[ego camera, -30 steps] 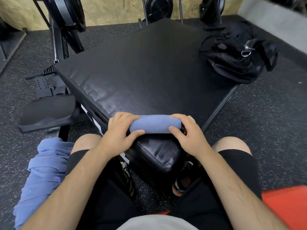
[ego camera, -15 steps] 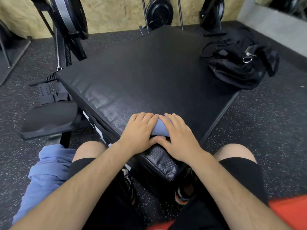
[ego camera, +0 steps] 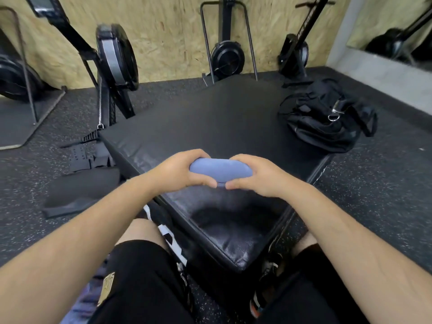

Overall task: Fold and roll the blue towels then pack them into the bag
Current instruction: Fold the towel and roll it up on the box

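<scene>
One towel (ego camera: 219, 170) is rolled & held over the worktop (ego camera: 210, 118), L hand (ego camera: 180, 171) + R hand (ego camera: 259, 176) fingers curled round its ends; not yet in bag (ego camera: 327, 122), w/ more blue cloth (ego camera: 79, 307) by L leg prob. left to roll.

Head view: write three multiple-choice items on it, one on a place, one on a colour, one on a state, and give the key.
1. Where does the black bag lie?
A) between the knees
B) far right, beyond the hands
C) near left, on the floor

2. What colour is the rolled towel?
A) red
B) white
C) blue

3. What state is the rolled towel in?
A) gripped at its ends by the left hand and the right hand
B) spread flat
C) packed in the bag

Key: 1 B, the bag sits ahead and to the right of both hands. 2 C, the cloth between the hands is blue. 3 A, fingers of both hands curl round the roll's ends.
</scene>
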